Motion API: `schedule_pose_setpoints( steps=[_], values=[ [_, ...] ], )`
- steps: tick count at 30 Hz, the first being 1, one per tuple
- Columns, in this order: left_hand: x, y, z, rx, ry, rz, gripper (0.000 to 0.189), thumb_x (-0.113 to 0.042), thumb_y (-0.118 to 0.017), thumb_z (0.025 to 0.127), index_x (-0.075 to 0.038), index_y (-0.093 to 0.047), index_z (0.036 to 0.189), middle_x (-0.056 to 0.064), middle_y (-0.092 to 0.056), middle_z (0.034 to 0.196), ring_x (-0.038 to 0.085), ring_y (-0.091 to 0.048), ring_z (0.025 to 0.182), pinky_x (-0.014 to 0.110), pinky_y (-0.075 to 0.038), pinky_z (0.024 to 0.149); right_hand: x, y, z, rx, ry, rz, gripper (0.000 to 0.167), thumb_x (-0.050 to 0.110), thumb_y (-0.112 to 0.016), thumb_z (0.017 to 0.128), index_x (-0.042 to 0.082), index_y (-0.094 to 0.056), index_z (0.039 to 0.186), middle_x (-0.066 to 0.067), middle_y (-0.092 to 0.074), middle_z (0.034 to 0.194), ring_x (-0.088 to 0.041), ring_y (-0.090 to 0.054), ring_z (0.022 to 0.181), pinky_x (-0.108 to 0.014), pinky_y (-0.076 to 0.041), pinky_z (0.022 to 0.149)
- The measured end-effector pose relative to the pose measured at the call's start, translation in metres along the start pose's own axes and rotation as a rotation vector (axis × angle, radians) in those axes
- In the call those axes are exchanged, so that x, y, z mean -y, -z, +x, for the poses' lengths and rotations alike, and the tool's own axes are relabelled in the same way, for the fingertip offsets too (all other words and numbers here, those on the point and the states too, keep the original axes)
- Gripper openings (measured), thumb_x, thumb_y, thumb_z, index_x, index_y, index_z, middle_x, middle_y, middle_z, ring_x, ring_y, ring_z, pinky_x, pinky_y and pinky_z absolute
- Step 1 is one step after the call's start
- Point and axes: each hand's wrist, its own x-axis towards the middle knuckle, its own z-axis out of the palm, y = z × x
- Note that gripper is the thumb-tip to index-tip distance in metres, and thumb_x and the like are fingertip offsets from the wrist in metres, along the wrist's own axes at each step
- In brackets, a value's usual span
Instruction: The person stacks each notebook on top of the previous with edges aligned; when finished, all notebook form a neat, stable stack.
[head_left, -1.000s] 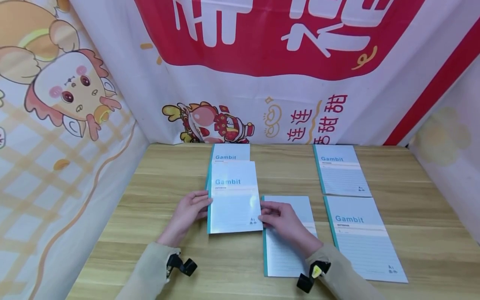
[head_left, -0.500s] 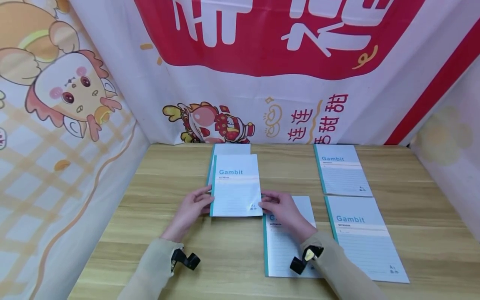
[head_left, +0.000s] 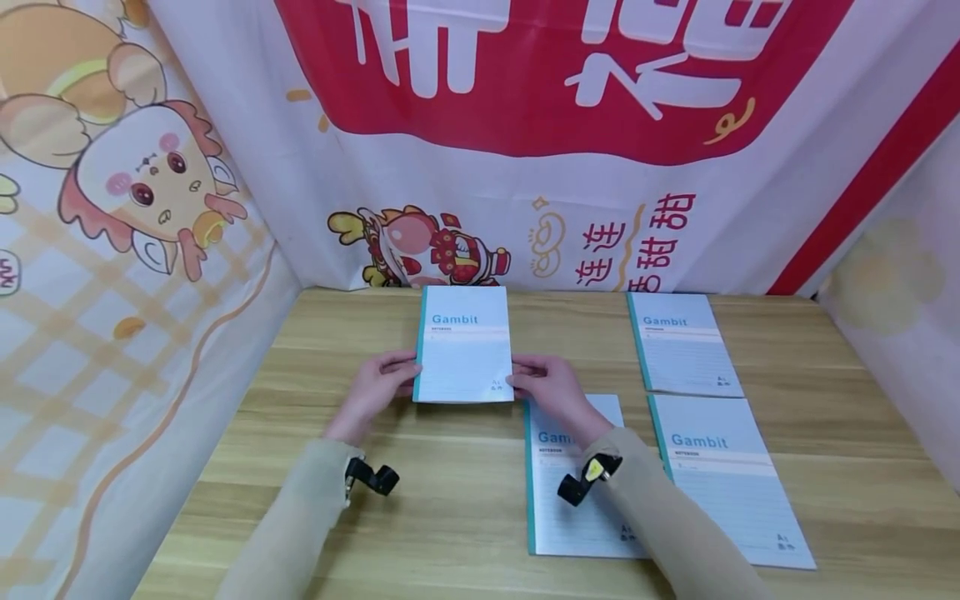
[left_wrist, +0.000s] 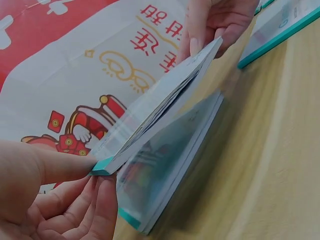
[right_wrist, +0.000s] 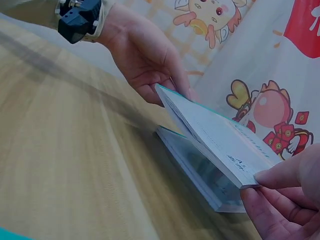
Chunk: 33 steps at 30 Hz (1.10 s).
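Observation:
Both hands hold one white notebook [head_left: 463, 350] with a teal spine and "Gambit" on its cover. My left hand [head_left: 377, 390] pinches the spine edge, thumb on top and fingers beneath. At the opposite edge, near the lower corner, my right hand [head_left: 551, 387] pinches it the same way. Seen from the left wrist, the held notebook hangs tilted above a second notebook [left_wrist: 170, 165] lying on the table, with a gap between them. The head view hides that lower notebook behind the held one.
Under my right forearm lies another notebook [head_left: 562, 508]. To the right, a notebook [head_left: 686, 350] at the back and a notebook [head_left: 735, 492] in front lie in a column on the wooden table [head_left: 300, 525]. A printed cloth [head_left: 570, 167] hangs along the back edge.
Both hands have carried the held notebook away from me toward the back of the table. It now covers the notebook beneath it, which showed behind it earlier.

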Motion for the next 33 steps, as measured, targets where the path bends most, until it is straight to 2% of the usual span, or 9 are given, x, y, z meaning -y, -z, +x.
schedule_pose_setpoints(
  steps=[7, 13, 18, 27, 33],
  values=[
    [-0.004, 0.007, 0.019, -0.035, -0.026, 0.075, 0.041, -0.017, -0.066, 0.101, -0.001, -0.060, 0.139, 0.018, -0.065, 0.128, 0.024, -0.065, 0.108, 0.038, -0.055, 0.094, 0.008, -0.006, 0.015, 0.001, 0.007, 0.023, 0.040, 0.017, -0.077, 0.094, 0.011, -0.067, 0.132, -0.006, -0.070, 0.109, -0.018, -0.071, 0.095, -0.031, -0.059, 0.084],
    [-0.002, 0.009, 0.034, -0.074, -0.002, 0.161, 0.039, -0.019, -0.066, 0.101, -0.004, -0.062, 0.137, 0.014, -0.065, 0.129, 0.024, -0.064, 0.110, 0.038, -0.053, 0.095, 0.007, -0.015, 0.026, -0.011, -0.003, 0.065, 0.040, 0.010, -0.076, 0.093, 0.005, -0.067, 0.132, -0.010, -0.070, 0.108, -0.019, -0.071, 0.093, -0.030, -0.059, 0.082],
    [0.000, 0.006, 0.043, -0.081, 0.009, 0.192, 0.039, -0.019, -0.066, 0.101, -0.005, -0.062, 0.138, 0.014, -0.064, 0.131, 0.025, -0.063, 0.112, 0.037, -0.053, 0.095, 0.003, -0.020, 0.033, -0.043, -0.015, 0.057, 0.039, 0.006, -0.076, 0.092, 0.002, -0.067, 0.130, -0.011, -0.071, 0.105, -0.019, -0.071, 0.090, -0.030, -0.060, 0.078],
    [0.003, 0.002, 0.046, -0.123, 0.005, 0.236, 0.036, -0.015, -0.067, 0.100, -0.006, -0.065, 0.135, 0.014, -0.064, 0.130, 0.026, -0.062, 0.114, 0.039, -0.052, 0.097, 0.002, -0.020, 0.037, -0.050, -0.034, 0.039, 0.039, 0.008, -0.075, 0.092, 0.005, -0.067, 0.130, -0.009, -0.071, 0.104, -0.019, -0.071, 0.091, -0.029, -0.060, 0.078],
    [0.002, 0.002, 0.045, -0.134, -0.009, 0.246, 0.035, -0.017, -0.066, 0.101, -0.008, -0.065, 0.135, 0.013, -0.063, 0.133, 0.026, -0.058, 0.121, 0.042, -0.049, 0.102, 0.002, -0.021, 0.038, -0.060, -0.033, 0.011, 0.039, 0.010, -0.075, 0.093, 0.008, -0.067, 0.131, -0.007, -0.071, 0.104, -0.018, -0.071, 0.090, -0.029, -0.060, 0.078]
  ],
)
